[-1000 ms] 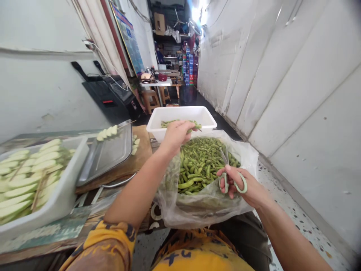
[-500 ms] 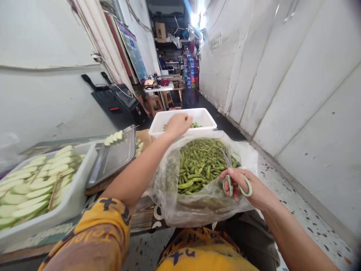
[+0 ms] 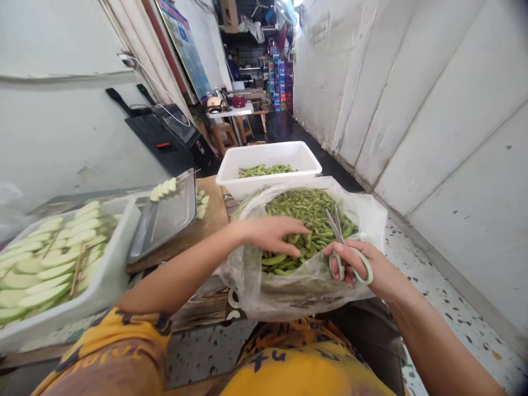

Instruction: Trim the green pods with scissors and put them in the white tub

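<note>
A clear plastic bag (image 3: 251, 280) full of green edamame pods (image 3: 305, 206) lies wide at its mouth in front of me. Over the pods, toward the left side of the bag, is my left hand (image 3: 276, 234), its fingers apart and nothing in them. My right hand (image 3: 358, 261) is closed round the pale green handles of a pair of scissors (image 3: 338, 228), whose blades are parted and point up over the pods. Just beyond the bag stands a white plastic tub (image 3: 233, 181) with a layer of pods on its bottom.
On the left, a white tray (image 3: 124, 236) holds skewered pale green slices. A metal tray (image 3: 175, 212) with one more skewer rests by a wooden board (image 3: 216, 206). A wall (image 3: 433, 110) runs along the right. Stools and a small table (image 3: 231, 111) stand farther back.
My left hand has come back from the white tub to above the pods in the bag, and its fingers have opened. The scissors stay in my right hand, their blades now wider apart.
</note>
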Motion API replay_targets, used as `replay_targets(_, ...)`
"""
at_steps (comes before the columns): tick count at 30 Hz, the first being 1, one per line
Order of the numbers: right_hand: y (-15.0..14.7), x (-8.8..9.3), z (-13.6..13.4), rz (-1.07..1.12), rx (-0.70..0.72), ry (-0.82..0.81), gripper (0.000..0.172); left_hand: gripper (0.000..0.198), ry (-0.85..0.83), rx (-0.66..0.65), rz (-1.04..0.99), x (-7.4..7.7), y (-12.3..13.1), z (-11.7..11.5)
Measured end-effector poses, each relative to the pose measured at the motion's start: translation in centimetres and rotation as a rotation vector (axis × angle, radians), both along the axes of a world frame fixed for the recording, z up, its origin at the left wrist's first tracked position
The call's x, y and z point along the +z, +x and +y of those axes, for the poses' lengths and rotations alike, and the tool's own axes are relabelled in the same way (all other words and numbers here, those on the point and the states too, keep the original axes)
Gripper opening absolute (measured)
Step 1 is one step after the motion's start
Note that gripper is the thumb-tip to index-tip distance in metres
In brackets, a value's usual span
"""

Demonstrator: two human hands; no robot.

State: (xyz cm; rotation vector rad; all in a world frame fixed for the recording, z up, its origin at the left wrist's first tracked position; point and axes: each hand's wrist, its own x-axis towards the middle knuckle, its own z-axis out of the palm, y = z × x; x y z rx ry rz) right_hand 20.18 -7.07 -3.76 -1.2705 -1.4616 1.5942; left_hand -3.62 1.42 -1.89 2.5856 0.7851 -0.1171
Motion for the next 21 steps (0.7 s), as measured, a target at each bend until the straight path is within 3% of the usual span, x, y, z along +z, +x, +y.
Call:
replay_targets(4, 0.0, -0.1, 0.0, -0.040, 0.017, 0.048, 0.048, 0.063, 0.162, -0.036, 0.046, -1.5, 0.1, -3.0)
replay_targets(10, 0.1, -0.2, -0.3, -0.045, -0.002, 0.044, 0.047, 0.050, 0.295, 0.108, 0.122, -1.6, 1.8, -2.8)
replay_targets(17, 0.3, -0.4, -0.5, -0.033, 0.000, 0.035, 0.046, 0.065, 0.286, 0.096, 0.245, -1.2, 1.9, -4.5)
replay_targets(21, 0.3, -0.6, -0.4, -0.027, 0.001, 0.034, 0.046, 0.046, 0.380, 0.110, 0.255, -1.2, 2.0, -4.1)
